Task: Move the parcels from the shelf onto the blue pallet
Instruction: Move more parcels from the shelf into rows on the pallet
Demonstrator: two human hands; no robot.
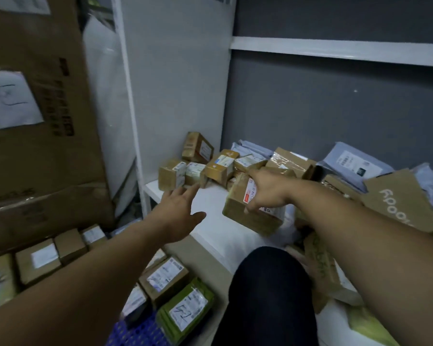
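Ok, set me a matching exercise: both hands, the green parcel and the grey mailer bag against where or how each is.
1 left hand
2 right hand
3 green parcel
4 grey mailer bag

A far back on the shelf
B grips a brown parcel
C open, reaching toward the small boxes
D down at the blue pallet

Pairs: 1-C, 2-B, 3-D, 4-A

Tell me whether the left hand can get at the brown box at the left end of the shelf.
Probably yes. The left hand, fingers straight, reaches just short of that brown box, with only bare shelf between; the right hand grips another parcel off to the side.
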